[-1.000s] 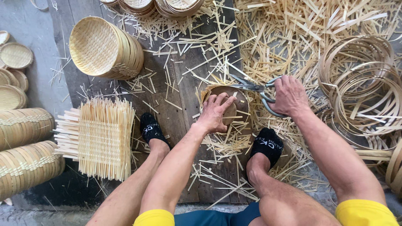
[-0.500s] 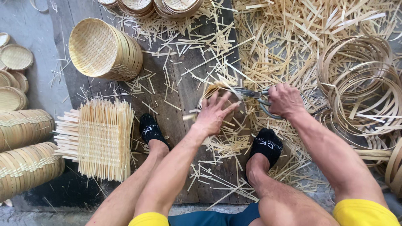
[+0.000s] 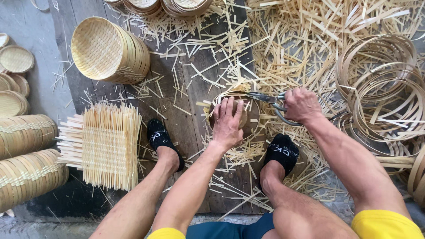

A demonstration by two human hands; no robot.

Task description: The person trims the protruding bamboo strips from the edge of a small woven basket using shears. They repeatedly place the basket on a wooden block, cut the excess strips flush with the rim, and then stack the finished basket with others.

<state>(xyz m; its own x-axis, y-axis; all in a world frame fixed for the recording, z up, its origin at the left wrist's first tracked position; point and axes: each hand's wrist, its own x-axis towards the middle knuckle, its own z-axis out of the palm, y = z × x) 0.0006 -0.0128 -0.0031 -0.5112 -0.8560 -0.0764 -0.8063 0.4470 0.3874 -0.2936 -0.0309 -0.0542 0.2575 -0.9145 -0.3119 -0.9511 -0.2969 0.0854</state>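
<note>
Item: small round woven bamboo piece [image 3: 248, 116], lying on dark floor planks [image 3: 186, 115] between the person's two black-socked feet [image 3: 283, 152]. It sat directly under the left hand, ringed by loose offcuts.

Left hand [image 3: 228, 121]: laid flat on top of the round piece, fingers spread, apparently pressing it down so it would not shift under the blades. Grip apart, clamped on nothing.

Right hand [image 3: 301, 105]: grip closed around the handles of a pair of metal shears [image 3: 265, 98]. The blades pointed left and met the upper rim of the round piece, a position suited to trimming stray strip ends at the edge.

Surroundings: a square woven bamboo mat [image 3: 104, 144] with untrimmed ends lay just left of the left foot. A stack of round woven trays [image 3: 108, 51] rested on its side further up. More stacked trays [image 3: 26, 159] lined the left edge. A pile of bamboo hoops [image 3: 380, 88] sat well to the right.

Surface and room: worn dark planks over grey concrete floor [image 3: 26, 26], thickly littered with pale bamboo slivers [image 3: 301, 40], densest at upper right. No desk was present; the person worked seated low, knees apart.
</note>
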